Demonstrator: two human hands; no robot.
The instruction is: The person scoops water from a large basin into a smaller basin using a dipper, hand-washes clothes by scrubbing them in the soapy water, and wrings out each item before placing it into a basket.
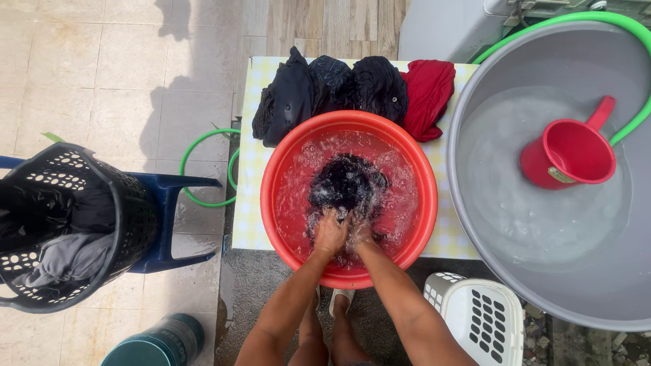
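Scrubbing at frame centre, the left hand point(330, 232) and right hand point(359, 234) are both closed on a dark cloth point(347, 183) sunk in the sudsy red basin point(413, 224); I'd judge it goes best kept under the water, rubbed fold on fold, so less splashes over the rim. Wrung clothes point(325, 88) lie heaped above the basin; a red scoop point(569, 152) floats in the grey tub point(475, 224) at right; a black basket point(129, 203) stands at left.
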